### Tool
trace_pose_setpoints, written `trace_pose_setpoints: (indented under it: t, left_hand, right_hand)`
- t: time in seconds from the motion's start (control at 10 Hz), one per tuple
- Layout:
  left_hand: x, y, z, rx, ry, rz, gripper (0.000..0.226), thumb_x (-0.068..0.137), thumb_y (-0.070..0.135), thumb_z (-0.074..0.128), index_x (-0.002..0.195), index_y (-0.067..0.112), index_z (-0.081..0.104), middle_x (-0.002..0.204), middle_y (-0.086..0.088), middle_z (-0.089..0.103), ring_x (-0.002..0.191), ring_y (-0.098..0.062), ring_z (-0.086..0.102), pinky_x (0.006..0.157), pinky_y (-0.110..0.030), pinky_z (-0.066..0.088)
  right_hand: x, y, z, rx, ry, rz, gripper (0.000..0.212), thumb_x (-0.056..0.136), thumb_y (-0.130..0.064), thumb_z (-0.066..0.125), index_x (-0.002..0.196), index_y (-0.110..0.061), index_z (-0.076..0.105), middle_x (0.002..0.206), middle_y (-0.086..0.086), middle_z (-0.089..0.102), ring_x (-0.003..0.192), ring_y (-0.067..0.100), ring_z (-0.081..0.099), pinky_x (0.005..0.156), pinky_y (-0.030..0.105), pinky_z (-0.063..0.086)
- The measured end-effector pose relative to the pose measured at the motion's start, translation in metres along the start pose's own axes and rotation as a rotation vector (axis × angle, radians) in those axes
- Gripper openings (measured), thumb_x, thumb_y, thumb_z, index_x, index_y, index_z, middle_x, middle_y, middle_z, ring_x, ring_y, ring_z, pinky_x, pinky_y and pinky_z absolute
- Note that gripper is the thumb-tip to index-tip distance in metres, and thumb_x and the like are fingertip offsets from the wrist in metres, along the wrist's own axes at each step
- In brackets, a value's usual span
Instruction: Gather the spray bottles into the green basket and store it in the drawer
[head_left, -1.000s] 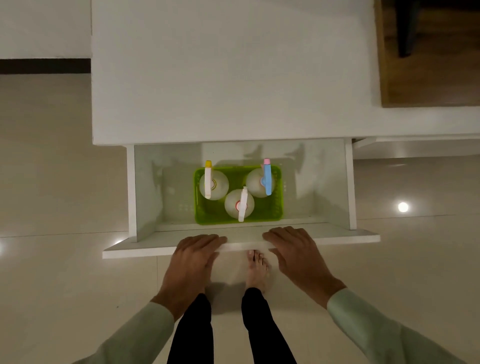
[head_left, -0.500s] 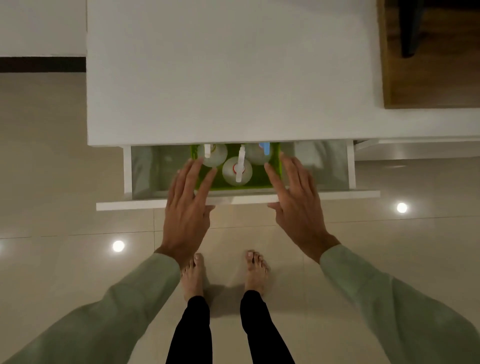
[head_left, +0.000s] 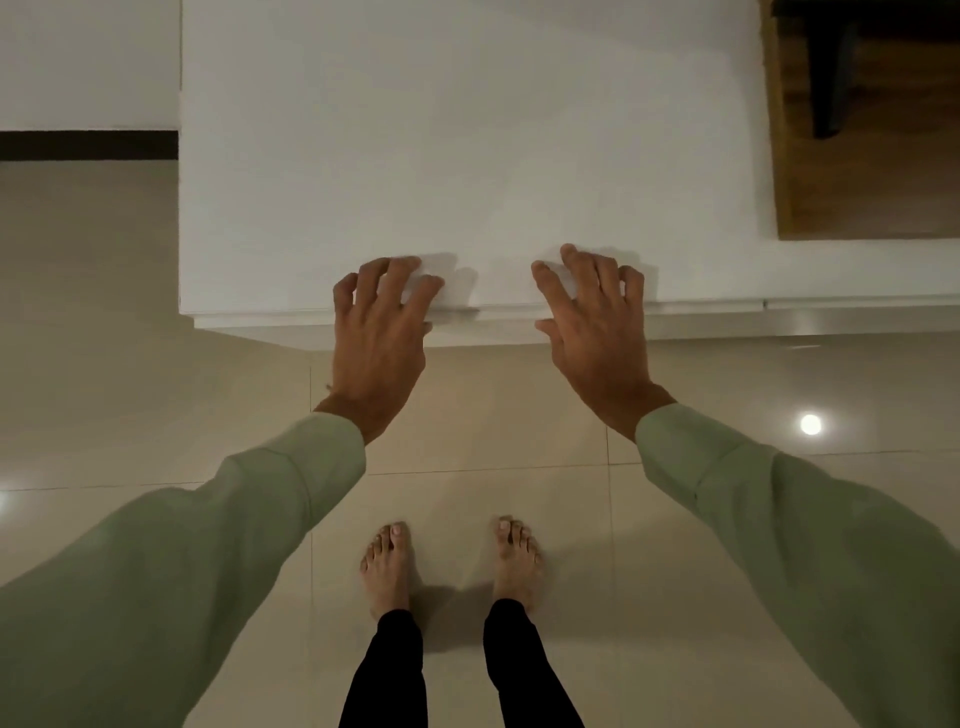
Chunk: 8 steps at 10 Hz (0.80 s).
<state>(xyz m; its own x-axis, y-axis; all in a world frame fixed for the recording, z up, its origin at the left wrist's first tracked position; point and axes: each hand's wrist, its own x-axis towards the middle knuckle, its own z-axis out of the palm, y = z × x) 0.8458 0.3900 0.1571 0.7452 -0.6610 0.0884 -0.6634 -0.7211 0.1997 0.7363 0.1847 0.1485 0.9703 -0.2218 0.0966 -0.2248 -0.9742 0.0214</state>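
White drawer (head_left: 467, 325) front sits flush; left hand (head_left: 379, 332) and right hand (head_left: 592, 322) rest above, fingers spread, empty.

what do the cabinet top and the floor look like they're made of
Cabinet top: looks like white painted or laminated board, matte; it shows soft shadows under the left hand and right hand and no glare. Floor: likely glazed beige tile, glossy; thin grout lines and a mirrored ceiling light show.

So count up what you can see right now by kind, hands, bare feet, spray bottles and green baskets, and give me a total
Hands: 2, left hand and right hand
Bare feet: 2, and
Spray bottles: 0 in view
Green baskets: 0 in view
Total: 4
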Motion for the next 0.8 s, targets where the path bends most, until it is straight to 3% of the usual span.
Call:
trace_pose_setpoints:
  t: [0.2, 0.4, 0.5, 0.6, 0.7, 0.8]
  left_hand:
    - [0.005, 0.001, 0.009, 0.058, 0.082, -0.002, 0.038, 0.076, -0.005, 0.065, 0.107, 0.016, 0.059, 0.119, -0.006, 0.063, 0.111, -0.03, 0.055, 0.09, -0.044, 0.041]
    - [0.001, 0.02, -0.001, 0.077, 0.025, -0.046, 0.045, 0.073, -0.015, 0.048, 0.107, 0.014, 0.049, 0.124, -0.01, 0.056, 0.122, -0.032, 0.048, 0.098, -0.045, 0.036]
    - [-0.003, 0.031, -0.018, 0.018, -0.114, -0.084, 0.051, 0.075, -0.015, 0.047, 0.118, 0.011, 0.048, 0.139, -0.014, 0.048, 0.136, -0.035, 0.037, 0.109, -0.047, 0.034]
    - [-0.009, 0.031, -0.041, -0.042, -0.305, -0.099, 0.059, 0.083, -0.004, 0.055, 0.139, 0.011, 0.041, 0.157, -0.012, 0.03, 0.148, -0.032, 0.021, 0.119, -0.047, 0.024]
    - [-0.008, 0.031, -0.084, -0.123, -0.365, -0.058, 0.049, 0.085, 0.01, 0.063, 0.133, 0.011, 0.053, 0.145, -0.012, 0.049, 0.137, -0.029, 0.041, 0.113, -0.04, 0.03]
    - [-0.012, 0.038, -0.135, -0.197, -0.317, -0.047, 0.046, 0.084, 0.015, 0.067, 0.13, 0.011, 0.058, 0.138, -0.01, 0.057, 0.13, -0.028, 0.05, 0.11, -0.04, 0.034]
  right_hand:
    - [0.009, -0.001, 0.007, -0.024, 0.093, 0.026, 0.042, 0.082, -0.011, 0.076, 0.116, -0.019, 0.052, 0.115, 0.007, 0.058, 0.098, 0.026, 0.049, 0.083, 0.043, 0.039]
    - [0.009, -0.013, -0.005, -0.031, 0.009, 0.069, 0.052, 0.074, 0.004, 0.07, 0.118, -0.017, 0.053, 0.119, 0.009, 0.056, 0.102, 0.029, 0.051, 0.09, 0.043, 0.042]
    - [0.006, -0.021, -0.028, 0.013, -0.138, 0.102, 0.056, 0.077, 0.003, 0.066, 0.129, -0.014, 0.051, 0.136, 0.015, 0.052, 0.12, 0.035, 0.05, 0.1, 0.048, 0.042]
    - [-0.006, -0.024, -0.059, 0.177, -0.43, 0.155, 0.077, 0.088, -0.009, 0.062, 0.155, -0.015, 0.026, 0.167, 0.016, 0.015, 0.153, 0.038, 0.016, 0.122, 0.052, 0.024]
    - [-0.017, -0.026, -0.105, 0.413, -0.496, 0.257, 0.084, 0.089, -0.011, 0.06, 0.16, -0.018, 0.015, 0.171, 0.009, -0.001, 0.157, 0.031, 0.002, 0.124, 0.048, 0.018]
    - [-0.025, -0.032, -0.157, 0.448, -0.373, 0.27, 0.078, 0.09, -0.013, 0.06, 0.158, -0.016, 0.022, 0.17, 0.011, 0.007, 0.155, 0.029, 0.013, 0.119, 0.046, 0.026]
